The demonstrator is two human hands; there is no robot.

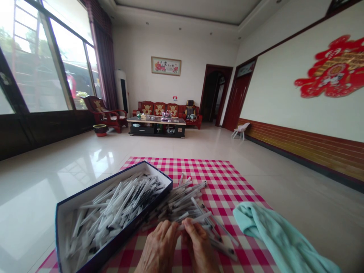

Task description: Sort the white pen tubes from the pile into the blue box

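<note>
My left hand point(159, 242) and my right hand point(197, 242) meet at the bottom middle of the view. Between them is a translucent white pen barrel point(202, 217), pinched by my right thumb and fingers, its free end pointing right. My left fingers are closed around the other end, which they mostly hide. Just beyond my hands, a loose pile of similar pens point(184, 199), some with black tips, lies on the checked cloth. To the left, a dark blue box point(59, 227) with a white inside holds many more such pens point(119, 204).
A pink-and-white checked tablecloth point(227, 178) covers the table. On its right lies a crumpled mint-green cloth point(273, 231). Farther off on the tiled floor stand a low coffee table point(156, 120), a wooden sofa point(159, 108), an armchair point(105, 113) and a small chair point(241, 130).
</note>
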